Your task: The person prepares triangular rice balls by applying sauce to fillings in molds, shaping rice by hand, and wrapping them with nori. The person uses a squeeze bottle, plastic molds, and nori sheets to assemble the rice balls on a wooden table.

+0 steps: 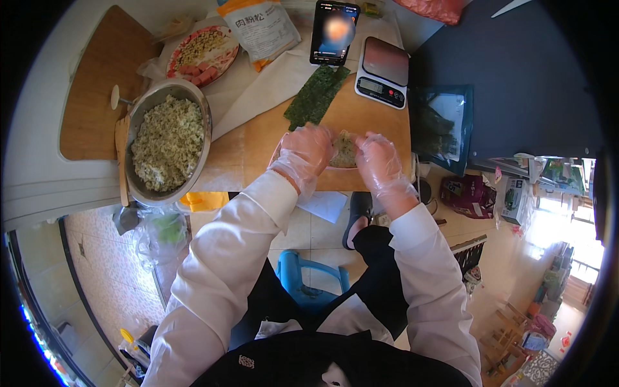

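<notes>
In the head view both of my hands wear clear plastic gloves. They work over a pink-rimmed tray or plate point(344, 168) near the front edge of a wooden board point(263, 145). A patch of greenish rice point(344, 152) shows on it between them. My left hand point(307, 151) is at the rice's left side, fingers curled and partly blurred. On the right side, my right hand point(379, 159) has its curled fingertips at the rice. Whether either hand grips something is hidden. Just beyond my left hand lie dark green nori sheets point(316, 94).
At left stands a steel bowl point(207, 116) of rice, with a wooden spatula point(122, 150) at its rim. Behind are a plate point(232, 58) with diced pink sausage, a food pouch point(266, 34), a phone point(316, 41) and a kitchen scale point(382, 72). Below is a blue stool point(304, 290).
</notes>
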A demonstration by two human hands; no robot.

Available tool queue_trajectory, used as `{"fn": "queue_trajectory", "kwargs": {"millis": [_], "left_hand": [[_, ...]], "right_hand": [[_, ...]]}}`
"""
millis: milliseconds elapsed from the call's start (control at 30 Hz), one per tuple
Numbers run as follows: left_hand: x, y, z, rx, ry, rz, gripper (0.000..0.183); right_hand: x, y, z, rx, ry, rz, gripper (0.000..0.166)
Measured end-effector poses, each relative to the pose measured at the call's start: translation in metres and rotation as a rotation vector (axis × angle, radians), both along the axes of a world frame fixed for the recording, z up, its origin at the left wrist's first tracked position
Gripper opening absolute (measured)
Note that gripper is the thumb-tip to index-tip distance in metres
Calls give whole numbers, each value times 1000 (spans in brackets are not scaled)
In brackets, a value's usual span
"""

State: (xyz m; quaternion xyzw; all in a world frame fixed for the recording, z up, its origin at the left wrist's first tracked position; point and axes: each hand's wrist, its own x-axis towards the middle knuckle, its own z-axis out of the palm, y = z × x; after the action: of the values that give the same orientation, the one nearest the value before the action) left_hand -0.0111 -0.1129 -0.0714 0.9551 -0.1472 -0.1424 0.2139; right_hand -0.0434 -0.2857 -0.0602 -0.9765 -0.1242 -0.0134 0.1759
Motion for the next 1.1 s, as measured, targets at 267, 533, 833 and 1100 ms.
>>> {"fn": "queue_trajectory", "kwargs": {"millis": [267,533,833,1100], "left_hand": [[-18,6,5,379,-245,-297,41],[-40,8,-16,18,-376,-263,65],[-49,-12,-37,418,-475,-260,77],[-32,31,11,193,-231,-341,76]], "right_hand": [[-10,1,-1,-33,189,-36,53],[-26,12,-20,-164,122,21,72],[-32,24,-32,-386,32,-44,82],[-37,-10,20,-259,311,-35,79]]}}
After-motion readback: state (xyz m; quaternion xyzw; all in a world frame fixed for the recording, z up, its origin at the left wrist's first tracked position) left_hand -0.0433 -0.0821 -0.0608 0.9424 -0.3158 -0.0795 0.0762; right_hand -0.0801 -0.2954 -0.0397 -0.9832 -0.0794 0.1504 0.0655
